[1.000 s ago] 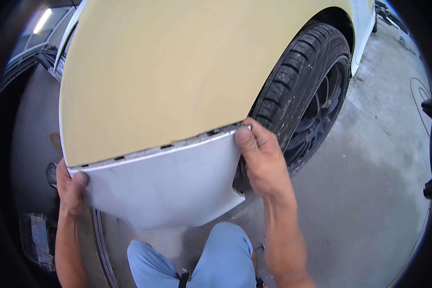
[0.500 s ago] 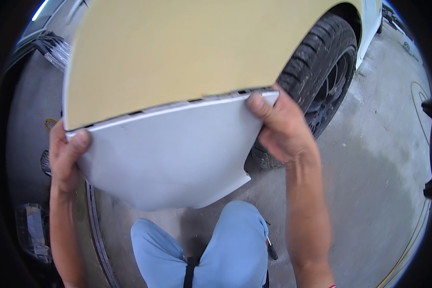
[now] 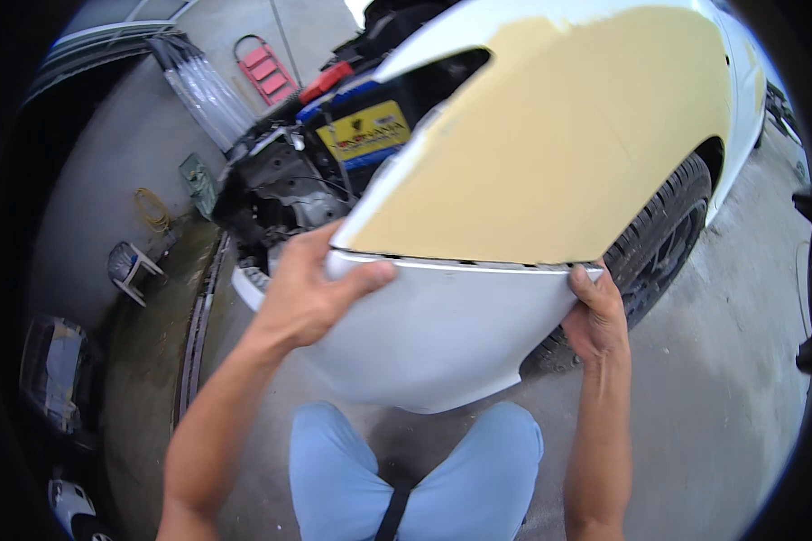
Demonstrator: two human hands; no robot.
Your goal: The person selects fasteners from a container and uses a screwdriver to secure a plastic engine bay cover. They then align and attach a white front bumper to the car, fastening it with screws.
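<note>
In the head view, the left hand grips the upper left corner of a curved white plastic bumper panel, thumb across its face, fingers curled behind. The right hand clasps the panel's upper right corner beside the black tyre. The panel sits against the lower edge of the yellow-primed car fender, above the person's light-blue trousered knees.
</note>
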